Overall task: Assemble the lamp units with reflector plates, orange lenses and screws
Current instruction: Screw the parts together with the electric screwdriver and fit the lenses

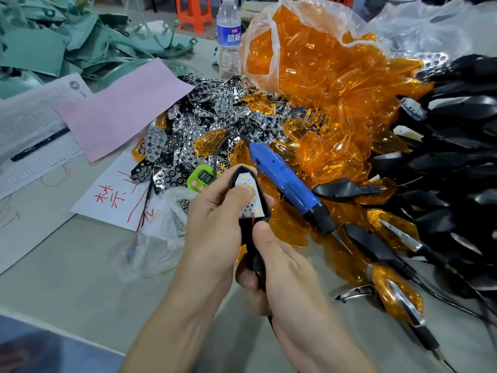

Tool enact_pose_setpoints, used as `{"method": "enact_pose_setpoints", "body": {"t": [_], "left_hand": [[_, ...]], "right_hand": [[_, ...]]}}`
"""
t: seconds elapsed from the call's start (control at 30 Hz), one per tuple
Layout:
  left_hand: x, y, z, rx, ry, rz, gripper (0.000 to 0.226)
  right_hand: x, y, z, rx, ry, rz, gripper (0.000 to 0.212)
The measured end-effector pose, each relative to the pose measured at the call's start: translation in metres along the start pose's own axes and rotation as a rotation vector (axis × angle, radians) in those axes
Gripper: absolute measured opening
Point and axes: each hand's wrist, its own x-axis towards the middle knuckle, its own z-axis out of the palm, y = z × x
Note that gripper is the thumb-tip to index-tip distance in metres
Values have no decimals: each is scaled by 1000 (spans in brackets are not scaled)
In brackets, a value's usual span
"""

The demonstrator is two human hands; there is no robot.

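We hold one lamp unit [250, 210] at centre: left hand [215, 224] grasps its housing, thumb on the LED board; right hand [282, 267] clenches its stalk at 6 o'clock. One blue screwdriver [285, 181] lies at 2 o'clock; heaped reflector plates [204, 117] at 11 o'clock, uncountable.

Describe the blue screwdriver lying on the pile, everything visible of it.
The blue screwdriver is a slim power tool, plastic-looking, with vent slots in its body, a black collar and a thin metal bit. It lies unheld on loose orange lenses, slanting from upper left to lower right, bit toward the person. A black cord leaves its rear and curves left. The lamp unit, held by the left hand and right hand, is just left of it.
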Motion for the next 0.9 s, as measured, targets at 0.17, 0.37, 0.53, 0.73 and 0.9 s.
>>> {"method": "enact_pose_setpoints", "body": {"t": [0.17,0.37,0.53,0.73,0.9], "left_hand": [[-2,-2,3,-12,44,-40,42],[3,2,-1,24,53,-53,32],[13,2,-6,-69,102,16,37],[18,3,-7,-127,98,30,32],[20,7,-8,-128,117,55,40]], "right_hand": [[-3,5,-1,33,21,13,42],[-8,12,-8,44,-66,87,54],[-16,19,-15,145,-122,124,36],[-18,24,-22,114,-196,117,32],[-13,16,-24,87,-226,120,19]]}}
